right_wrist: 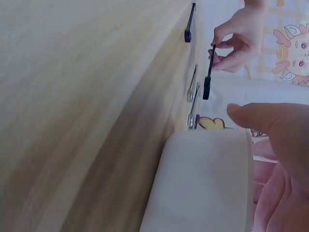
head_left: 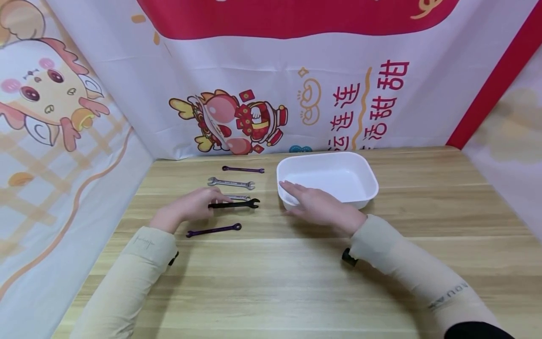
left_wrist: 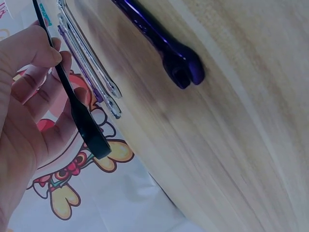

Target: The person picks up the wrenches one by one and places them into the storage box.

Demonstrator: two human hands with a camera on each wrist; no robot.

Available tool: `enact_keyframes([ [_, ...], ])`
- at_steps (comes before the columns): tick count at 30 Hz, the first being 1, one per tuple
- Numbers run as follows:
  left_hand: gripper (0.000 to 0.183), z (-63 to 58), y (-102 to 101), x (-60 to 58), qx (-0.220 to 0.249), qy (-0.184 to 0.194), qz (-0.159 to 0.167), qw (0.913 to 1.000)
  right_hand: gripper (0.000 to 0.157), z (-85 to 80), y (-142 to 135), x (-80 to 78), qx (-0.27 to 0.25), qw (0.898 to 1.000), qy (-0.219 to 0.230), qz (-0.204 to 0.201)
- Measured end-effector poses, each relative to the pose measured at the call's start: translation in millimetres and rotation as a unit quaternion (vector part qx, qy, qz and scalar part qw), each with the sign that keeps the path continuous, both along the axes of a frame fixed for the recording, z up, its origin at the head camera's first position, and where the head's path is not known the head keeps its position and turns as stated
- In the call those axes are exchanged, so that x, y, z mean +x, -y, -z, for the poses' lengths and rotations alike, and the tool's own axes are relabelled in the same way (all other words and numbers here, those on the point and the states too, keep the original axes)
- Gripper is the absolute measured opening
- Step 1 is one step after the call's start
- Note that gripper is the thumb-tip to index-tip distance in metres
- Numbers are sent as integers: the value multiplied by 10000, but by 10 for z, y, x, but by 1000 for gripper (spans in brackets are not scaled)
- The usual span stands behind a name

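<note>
My left hand [head_left: 196,202] pinches a black wrench [head_left: 235,205] between thumb and fingers, raised above the table in both wrist views. A purple wrench [head_left: 213,230] lies nearer to me. Farther back are a silver open-end wrench [head_left: 231,183], another silver wrench [head_left: 242,197] partly hidden by the left hand and the black wrench, and a second purple wrench [head_left: 243,169]. My right hand [head_left: 315,205] is at the near left corner of a white plastic basin [head_left: 366,203]. Its fingers reach over the rim, while the extended thumb [right_wrist: 251,116] stands apart from the outer wall.
The wooden table [head_left: 271,282] ends at the back against a printed cloth [head_left: 254,61] with cartoon figures. A second patterned cloth [head_left: 67,188] hangs along the left side. The basin stands right of the wrenches, near the table's back edge.
</note>
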State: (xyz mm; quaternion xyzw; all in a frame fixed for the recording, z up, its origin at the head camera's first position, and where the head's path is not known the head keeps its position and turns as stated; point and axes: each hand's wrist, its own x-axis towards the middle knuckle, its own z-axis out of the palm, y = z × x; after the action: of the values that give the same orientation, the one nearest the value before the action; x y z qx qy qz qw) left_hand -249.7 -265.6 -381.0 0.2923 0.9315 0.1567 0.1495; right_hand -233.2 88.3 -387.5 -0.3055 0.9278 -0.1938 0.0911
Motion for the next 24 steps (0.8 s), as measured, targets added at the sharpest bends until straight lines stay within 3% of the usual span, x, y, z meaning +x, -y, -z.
enact_keyframes([
  [13,62,-43,-25,-21,-20,-30,-37,10000,73,-172,-464,-104,-369,9988,-72,-325],
  [24,59,-68,-40,-5,78,-216,128,9997,77,-198,-926,-218,-282,9993,-209,-99],
])
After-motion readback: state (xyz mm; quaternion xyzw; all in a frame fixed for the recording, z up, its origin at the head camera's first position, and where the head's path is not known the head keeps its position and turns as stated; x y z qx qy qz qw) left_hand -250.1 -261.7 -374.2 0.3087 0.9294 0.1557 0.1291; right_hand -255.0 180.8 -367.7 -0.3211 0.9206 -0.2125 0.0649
